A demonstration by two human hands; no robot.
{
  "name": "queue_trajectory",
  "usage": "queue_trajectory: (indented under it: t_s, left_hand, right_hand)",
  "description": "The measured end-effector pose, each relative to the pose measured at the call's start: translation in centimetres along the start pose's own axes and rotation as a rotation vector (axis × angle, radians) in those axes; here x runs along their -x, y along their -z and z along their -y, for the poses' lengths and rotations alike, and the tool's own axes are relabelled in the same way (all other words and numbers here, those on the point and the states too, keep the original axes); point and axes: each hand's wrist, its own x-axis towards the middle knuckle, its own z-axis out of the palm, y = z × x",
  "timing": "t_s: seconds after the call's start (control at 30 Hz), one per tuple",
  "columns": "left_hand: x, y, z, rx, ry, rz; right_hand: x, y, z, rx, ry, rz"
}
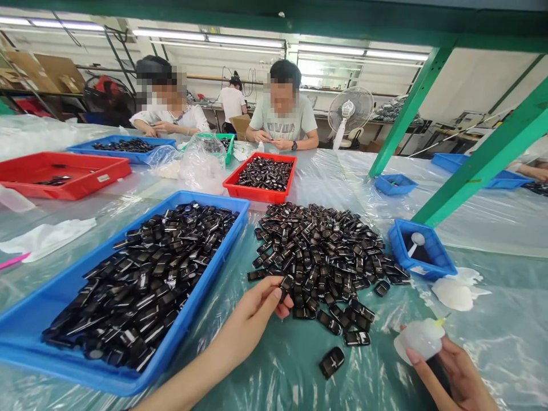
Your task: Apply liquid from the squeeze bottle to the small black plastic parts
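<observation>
My left hand (259,302) pinches a small glossy black plastic part (286,286) between thumb and fingers, at the front left edge of a heap of similar black parts (319,257). At the lower right my right hand (454,371) is closed around a translucent white squeeze bottle (419,339), tilted, with a yellow-green needle tip pointing up and right. A single black part (331,362) lies apart in front of the heap, between my two hands. To the left of my left arm stands a long blue tray (205,279) filled with more black parts.
A small blue bin (443,265) with a white scoop (416,242) stands right of the heap, beside crumpled white material (458,290). Behind the heap are a red tray (231,185) of parts and two seated people. Green posts (483,157) rise from the plastic-covered table.
</observation>
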Motion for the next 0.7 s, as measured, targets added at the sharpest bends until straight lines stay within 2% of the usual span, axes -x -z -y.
queue_trajectory:
  t_s: [0.13,0.27,0.5,0.7]
  left_hand:
    - [0.0,-0.5,-0.7,0.214,0.033,-0.008]
    - [0.3,-0.9,-0.9,0.233,0.086,0.018]
    - [1.2,-2.2,-0.4,-0.087,0.045,0.094]
    - [2.2,-3.2,0.4,-0.384,-0.088,0.212]
  right_hand:
    - [0.9,-0.7,1.8,-0.025,-0.031,-0.029]
    - [0.8,-0.1,1.4,-0.008,-0.04,-0.03]
    - [1.1,0.5,0.0,0.047,0.029,-0.04]
    - [5.1,-0.3,0.4,0.011,0.194,0.02]
